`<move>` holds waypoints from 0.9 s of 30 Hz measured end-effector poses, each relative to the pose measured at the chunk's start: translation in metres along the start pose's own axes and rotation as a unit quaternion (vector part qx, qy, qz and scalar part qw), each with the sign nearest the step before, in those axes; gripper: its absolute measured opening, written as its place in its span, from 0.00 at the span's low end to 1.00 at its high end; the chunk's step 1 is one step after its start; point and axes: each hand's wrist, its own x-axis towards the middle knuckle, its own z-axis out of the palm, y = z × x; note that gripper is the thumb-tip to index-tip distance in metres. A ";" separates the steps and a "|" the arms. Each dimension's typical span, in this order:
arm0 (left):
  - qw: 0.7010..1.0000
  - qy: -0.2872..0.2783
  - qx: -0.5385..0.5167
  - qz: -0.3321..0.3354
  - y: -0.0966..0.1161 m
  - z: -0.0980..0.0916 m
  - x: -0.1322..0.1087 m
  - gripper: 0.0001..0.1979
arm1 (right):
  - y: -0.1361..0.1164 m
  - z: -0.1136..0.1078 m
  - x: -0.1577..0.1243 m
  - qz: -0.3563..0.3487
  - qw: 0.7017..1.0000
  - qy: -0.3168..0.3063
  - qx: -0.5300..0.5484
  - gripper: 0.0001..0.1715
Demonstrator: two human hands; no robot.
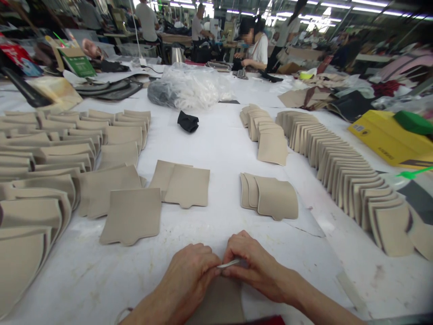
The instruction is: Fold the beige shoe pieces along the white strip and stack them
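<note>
While both my hands are up close together at the near side of the white table point(216, 225), the grip is narrow: left hand point(189, 275) and right hand point(253, 266) each pinch the same beige panel point(223, 304) between thumb and fingers. Its pale edge shows between the fingertips; the rest runs down from the grip toward me, partly behind my left hand and cut off by the frame. Can't tell whether it's one layer or folded. Just beyond the grip, off to the left, a tabbed panel point(131, 214) lies flat, tab toward me; a bit farther out, two overlapping panels point(186, 185). Beyond and right of the grip: a small overlapped set point(277, 198), slightly curled, then a fanned stack point(270, 144) past it. Well right, a long row of panels point(348, 176) runs away from me, pieces leaning on each other. Well left, thick rows of curled panels point(30, 216) overlap. Straight out from the grip, far side: black cloth bundle point(188, 122), then a clear plastic bag point(192, 85). Yellow box point(385, 140) sits beyond the long row, far right. Across the table, a person in a white top point(260, 49).
</note>
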 end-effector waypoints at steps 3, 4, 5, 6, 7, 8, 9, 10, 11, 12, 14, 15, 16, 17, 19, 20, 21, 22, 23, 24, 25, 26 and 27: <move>1.000 0.008 -0.005 0.004 -0.001 0.001 -0.001 0.10 | 0.001 -0.005 -0.004 0.009 1.000 -0.011 -0.005 0.06; 1.000 0.008 -0.007 0.003 -0.001 0.001 -0.001 0.10 | 0.002 -0.006 -0.005 0.013 1.000 -0.012 -0.006 0.06; 1.000 0.008 -0.008 0.003 0.000 0.001 -0.002 0.10 | 0.003 -0.006 -0.005 0.014 1.000 -0.013 -0.007 0.06; 1.000 0.008 -0.008 0.002 0.000 0.000 -0.002 0.10 | 0.004 -0.006 -0.006 0.014 1.000 -0.015 -0.007 0.06; 1.000 0.009 -0.007 0.002 0.001 0.000 -0.002 0.10 | 0.005 -0.006 -0.007 0.012 1.000 -0.016 -0.007 0.06; 1.000 0.010 -0.006 0.002 0.001 0.000 -0.003 0.10 | 0.007 -0.006 -0.007 0.010 1.000 -0.016 -0.008 0.06; 1.000 0.012 -0.006 0.002 0.002 0.000 -0.002 0.10 | 0.008 -0.005 -0.008 0.008 1.000 -0.015 -0.009 0.06; 1.000 0.016 -0.006 0.002 0.002 0.000 -0.002 0.10 | 0.011 -0.005 -0.008 0.006 1.000 -0.013 -0.011 0.06; 1.000 0.019 -0.008 0.001 0.002 0.001 -0.002 0.09 | 0.013 -0.004 -0.009 0.003 1.000 -0.009 -0.013 0.07; 1.000 0.022 -0.010 0.001 0.002 0.001 -0.002 0.09 | 0.015 -0.003 -0.009 -0.001 1.000 -0.005 -0.013 0.08; 1.000 0.027 -0.015 0.001 0.001 0.002 -0.002 0.09 | 0.019 0.000 -0.010 -0.010 1.000 0.003 -0.015 0.11; 0.999 0.028 -0.017 -0.002 0.001 0.002 -0.002 0.09 | 0.020 0.000 -0.010 -0.014 1.000 0.007 -0.016 0.13; 0.999 0.028 -0.021 -0.008 0.001 0.002 -0.001 0.10 | 0.021 0.001 -0.009 -0.017 1.000 0.010 -0.016 0.15; 0.999 0.028 -0.025 -0.014 0.000 0.001 -0.001 0.10 | 0.021 0.001 -0.009 -0.019 1.000 0.013 -0.017 0.17; 0.999 0.024 -0.037 -0.027 0.001 -0.001 0.000 0.09 | 0.019 0.000 -0.009 -0.018 1.000 0.014 -0.017 0.20; 0.998 0.021 -0.043 -0.032 0.002 -0.002 0.001 0.09 | 0.017 -0.001 -0.008 -0.016 1.000 0.012 -0.017 0.21; 0.998 0.018 -0.049 -0.034 0.003 -0.003 0.002 0.09 | 0.014 -0.002 -0.008 -0.011 1.000 0.011 -0.017 0.21; 0.998 0.017 -0.054 -0.036 0.004 -0.004 0.003 0.09 | 0.011 -0.003 -0.007 -0.005 1.000 0.008 -0.018 0.20; 0.998 0.015 -0.057 -0.036 0.005 -0.005 0.004 0.09 | 0.008 -0.003 -0.007 0.002 1.000 0.000 -0.018 0.18; 0.998 0.014 -0.056 -0.038 0.006 -0.006 0.004 0.09 | 0.006 -0.004 -0.006 0.007 1.000 -0.012 -0.020 0.15; 0.998 0.012 -0.055 -0.040 0.006 -0.007 0.004 0.09 | 0.004 -0.004 -0.005 0.009 0.999 -0.027 -0.025 0.14; 0.998 0.009 -0.055 -0.042 0.006 -0.008 0.003 0.10 | 0.002 -0.004 -0.005 0.007 0.999 -0.042 -0.033 0.14; 0.997 0.005 -0.057 -0.045 0.005 -0.010 0.002 0.09 | 0.002 -0.003 -0.004 0.004 0.998 -0.054 -0.043 0.15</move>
